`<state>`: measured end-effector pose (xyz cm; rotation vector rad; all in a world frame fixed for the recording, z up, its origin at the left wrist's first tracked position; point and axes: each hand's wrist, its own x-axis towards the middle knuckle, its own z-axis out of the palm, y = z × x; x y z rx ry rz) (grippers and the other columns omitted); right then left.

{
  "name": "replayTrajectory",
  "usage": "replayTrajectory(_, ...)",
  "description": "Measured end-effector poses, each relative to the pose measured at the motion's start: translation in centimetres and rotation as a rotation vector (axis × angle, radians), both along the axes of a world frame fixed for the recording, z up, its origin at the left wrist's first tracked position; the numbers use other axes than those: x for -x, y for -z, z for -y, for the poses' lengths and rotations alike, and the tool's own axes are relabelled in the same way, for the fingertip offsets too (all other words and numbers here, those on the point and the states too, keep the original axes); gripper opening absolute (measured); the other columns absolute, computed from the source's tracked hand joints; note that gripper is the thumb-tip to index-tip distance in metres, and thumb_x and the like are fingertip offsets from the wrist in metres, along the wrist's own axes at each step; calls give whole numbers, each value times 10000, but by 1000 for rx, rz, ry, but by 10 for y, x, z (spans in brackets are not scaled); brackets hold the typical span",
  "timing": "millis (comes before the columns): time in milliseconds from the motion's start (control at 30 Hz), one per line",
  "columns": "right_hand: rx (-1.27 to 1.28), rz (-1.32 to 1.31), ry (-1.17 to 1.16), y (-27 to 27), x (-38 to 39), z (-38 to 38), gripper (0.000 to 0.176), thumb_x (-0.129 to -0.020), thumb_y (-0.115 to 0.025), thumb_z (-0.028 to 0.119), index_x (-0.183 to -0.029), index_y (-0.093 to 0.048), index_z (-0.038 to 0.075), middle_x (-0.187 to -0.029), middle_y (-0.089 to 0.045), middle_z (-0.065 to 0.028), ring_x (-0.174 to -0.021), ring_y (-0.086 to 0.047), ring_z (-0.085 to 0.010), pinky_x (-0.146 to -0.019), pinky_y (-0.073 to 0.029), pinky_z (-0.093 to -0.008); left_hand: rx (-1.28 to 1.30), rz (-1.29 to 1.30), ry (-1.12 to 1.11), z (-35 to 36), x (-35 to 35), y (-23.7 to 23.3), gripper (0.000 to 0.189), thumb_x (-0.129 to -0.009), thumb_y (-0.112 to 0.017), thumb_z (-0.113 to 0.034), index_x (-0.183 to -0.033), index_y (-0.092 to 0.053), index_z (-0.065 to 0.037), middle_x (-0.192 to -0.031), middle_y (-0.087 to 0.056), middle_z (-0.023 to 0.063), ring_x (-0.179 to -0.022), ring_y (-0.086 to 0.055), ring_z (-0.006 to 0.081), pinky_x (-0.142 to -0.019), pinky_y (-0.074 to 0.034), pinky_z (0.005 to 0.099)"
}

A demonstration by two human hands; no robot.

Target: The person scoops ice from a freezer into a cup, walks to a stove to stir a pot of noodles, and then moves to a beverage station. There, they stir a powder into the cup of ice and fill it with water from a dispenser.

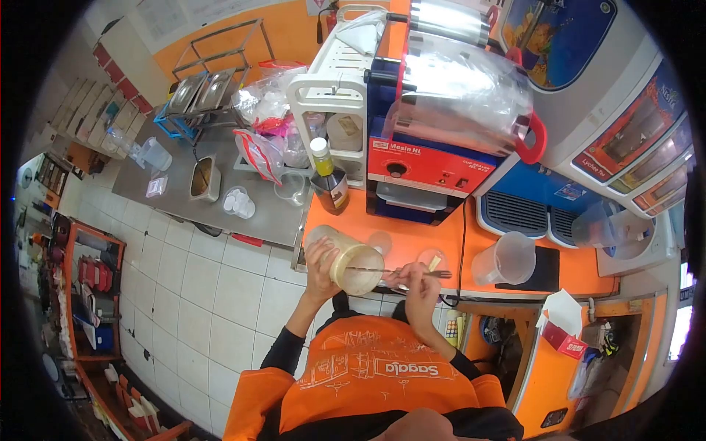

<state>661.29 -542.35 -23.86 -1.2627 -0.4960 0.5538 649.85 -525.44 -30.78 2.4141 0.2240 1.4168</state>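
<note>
Orange tabletop (pixel 412 239) at the near edge, with a red-and-blue sealer (pixel 430 165) at the far side and a yellow-capped bottle (pixel 329 180) to its left. Steel counter (pixel 220 213) further left, white tiled floor (pixel 191 294) below.

Obs.:
- Left hand (pixel 321 263) is wrapped round the base of a clear jar (pixel 351 266). The jar is held clear of the tabletop, just above its near edge, tipped on its side with the mouth facing right.
- Right hand (pixel 416 285) is closed on the handle of a long metal spoon (pixel 382 270). The shaft lies level and its working end is inside the jar mouth.
- Jar contents look pale; exact fill cannot be told.
- Small cup (pixel 432 259) stands on the tabletop just beyond the right hand.
- Empty clear jug (pixel 507 259) is further right, well apart from both hands.

Judgement on technique: the work looks like scraping or stirring inside the tipped jar.
- Hold the jar firm at the base so that it does not turn under the spoon.
- Keep the mouth over the tabletop, not over the floor.
- Run the spoon along the lower wall in slow strokes, with the grip far enough back that the knuckles stay off the rim.
- Keep the elbow clear of the cup.
</note>
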Motion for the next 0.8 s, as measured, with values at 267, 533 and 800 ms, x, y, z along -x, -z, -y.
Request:
replayTrajectory(267, -26, -271, 185, 9, -33, 10, 295, -965, -413, 229, -797, -466, -8, -742, -522, -77, -672, -623, -193, -643, -511, -269, 79, -143, -124, 4, 2, -3, 912, -514, -849, -221, -1259, -356, -41, -1189, -385, 174, -1147, -403, 373, -965, -353, 483)
replayTrajectory(533, -83, -232, 302, -3, -59, 27, 270, -970, -389, 189, -792, -455, -3, -738, -524, -93, -656, -616, -201, -646, -508, -278, 222, -162, -260, 13, 0, -4, 879, -530, -828, -233, -1259, -377, -38, -1180, -403, 170, -1108, -403, 353, -922, -355, 463)
replayTrajectory(800, -2, 342, 297, -3, -40, 36, 280, -963, -366, 129, -768, -475, -39, -755, -572, -124, -690, -604, -205, -668, -492, -281, 328, -220, -383, 8, 7, -2, 901, -490, -820, -192, -1255, -369, -35, -1226, -403, 165, -1153, -365, 354, -959, -319, 466)
